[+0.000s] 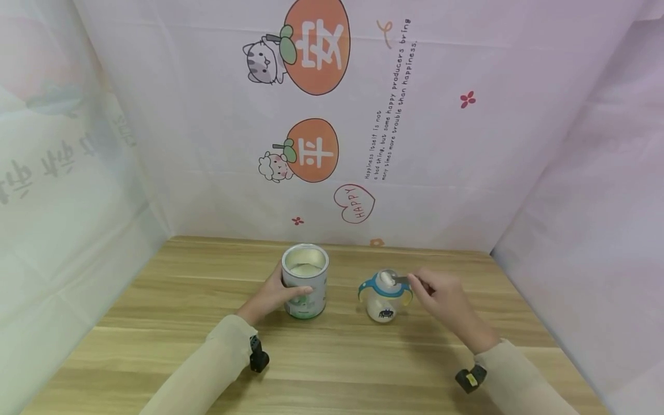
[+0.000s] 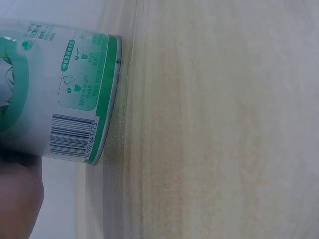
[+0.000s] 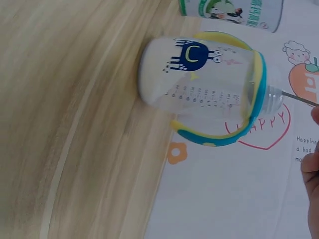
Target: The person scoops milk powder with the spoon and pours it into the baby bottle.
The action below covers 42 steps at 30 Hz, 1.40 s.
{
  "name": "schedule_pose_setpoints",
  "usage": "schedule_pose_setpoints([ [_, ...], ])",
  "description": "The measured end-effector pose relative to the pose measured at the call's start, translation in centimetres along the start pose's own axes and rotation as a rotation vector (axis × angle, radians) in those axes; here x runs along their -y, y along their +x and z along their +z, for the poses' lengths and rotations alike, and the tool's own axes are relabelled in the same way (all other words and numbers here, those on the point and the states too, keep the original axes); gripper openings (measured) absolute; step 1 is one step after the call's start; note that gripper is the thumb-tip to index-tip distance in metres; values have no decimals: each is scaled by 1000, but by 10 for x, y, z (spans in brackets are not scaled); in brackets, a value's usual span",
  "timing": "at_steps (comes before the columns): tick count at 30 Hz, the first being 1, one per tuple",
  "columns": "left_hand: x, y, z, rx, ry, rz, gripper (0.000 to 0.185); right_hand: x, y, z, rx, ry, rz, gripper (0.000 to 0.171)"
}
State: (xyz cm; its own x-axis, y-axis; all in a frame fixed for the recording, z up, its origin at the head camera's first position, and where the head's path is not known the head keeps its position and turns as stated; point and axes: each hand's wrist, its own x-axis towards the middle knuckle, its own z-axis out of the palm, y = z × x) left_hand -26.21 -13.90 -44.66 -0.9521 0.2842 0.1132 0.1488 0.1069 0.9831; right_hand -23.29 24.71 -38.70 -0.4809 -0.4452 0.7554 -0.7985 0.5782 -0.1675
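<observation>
From the head camera, a person sits at a pale wooden table (image 1: 363, 357) before a pink printed backdrop (image 1: 467, 173). The left hand (image 1: 272, 297) wraps its fingers round the side of an open silver tin with a green-and-white label (image 1: 305, 282), white powder showing inside. Just right of the tin stands a clear baby bottle with a blue collar and yellow-edged handles (image 1: 384, 297), apart from it. The right hand (image 1: 443, 294) pinches the handle of a small metal spoon (image 1: 399, 280), whose heaped bowl sits at the bottle's open mouth.

In the left wrist view, the tin (image 2: 65, 94) rests flat on the table (image 2: 224, 124), barcode facing the lens; only part of the hand (image 2: 17, 199) shows at the lower corner, so its finger positions cannot be told here.

In the right wrist view, the bottle (image 3: 204, 84), printed with a dark blue creature and measuring marks, already holds a layer of white powder. The spoon's handle (image 3: 299, 98) enters the neck; the tin (image 3: 234, 12) stands beyond.

The risk appears to be spillage: the neck is narrow and the spoon heaped, so a tilt off-centre could scatter powder on the table. Nothing steadies the light bottle, so a nudge against its rim could tip it.
</observation>
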Motion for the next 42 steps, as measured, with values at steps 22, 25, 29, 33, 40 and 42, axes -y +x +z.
schedule_pose_setpoints([
  [22,3,1,-1,6,10,-13,94,2,3,-1,-61,-252,-515,37],
  [25,3,1,-2,2,9,-14,94,4,5,-3,-68,-264,-552,37],
  [29,4,1,-2,3,12,-16,95,6,7,-7,-82,-278,-592,36],
  [33,5,2,-3,6,9,-15,95,7,7,-9,-88,-295,-623,33],
  [40,4,1,-2,9,7,-14,96,6,5,-10,-74,-334,-628,33],
  [42,4,1,-2,5,12,-22,96,6,4,-10,-75,-337,-625,34],
])
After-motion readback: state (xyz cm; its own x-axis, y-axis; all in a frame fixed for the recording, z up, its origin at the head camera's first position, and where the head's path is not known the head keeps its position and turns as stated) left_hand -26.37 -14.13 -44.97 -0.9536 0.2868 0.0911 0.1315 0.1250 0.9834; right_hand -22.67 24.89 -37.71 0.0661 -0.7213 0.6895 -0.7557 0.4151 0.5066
